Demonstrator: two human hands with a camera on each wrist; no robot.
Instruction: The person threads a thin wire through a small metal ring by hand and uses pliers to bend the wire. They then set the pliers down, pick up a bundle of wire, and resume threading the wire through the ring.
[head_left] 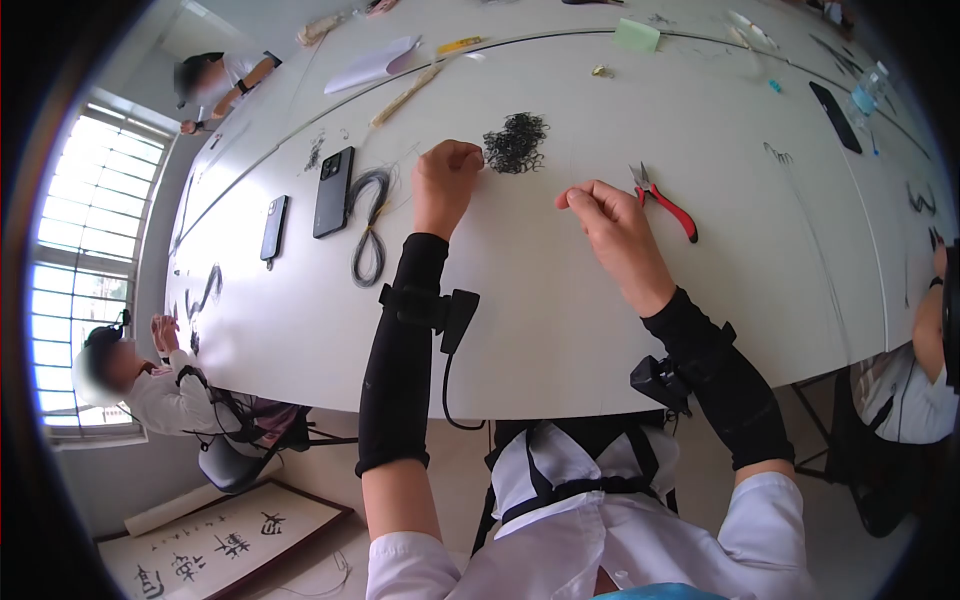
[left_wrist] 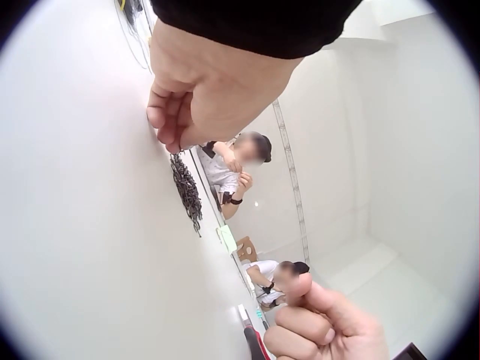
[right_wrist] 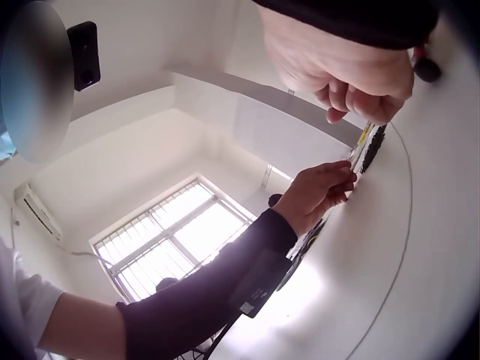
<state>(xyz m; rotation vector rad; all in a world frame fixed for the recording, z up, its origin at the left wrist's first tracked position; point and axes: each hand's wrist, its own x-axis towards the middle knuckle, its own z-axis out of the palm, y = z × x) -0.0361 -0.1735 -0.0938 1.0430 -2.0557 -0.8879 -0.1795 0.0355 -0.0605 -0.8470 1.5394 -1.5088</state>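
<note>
My left hand (head_left: 446, 182) is at the left edge of a pile of small, bent black wire pieces (head_left: 516, 143). In the left wrist view its thumb and fingertips pinch a dark bit at the end of the pile. To the right, my right hand (head_left: 612, 228) is held apart from the pile, thumb against the index finger and the other fingers curled in. I cannot tell whether something thin sits in that pinch. Red-handled pliers (head_left: 672, 206) lie just beyond the right hand, jaws pointing away from me.
Left of the pile lie a coil of grey wire (head_left: 369, 228) and two phones, the larger phone (head_left: 334, 192) nearer. Farther back are white paper (head_left: 372, 66) and a green note (head_left: 637, 36). A bottle (head_left: 869, 90) stands far right. Other people sit around the table (head_left: 520, 330).
</note>
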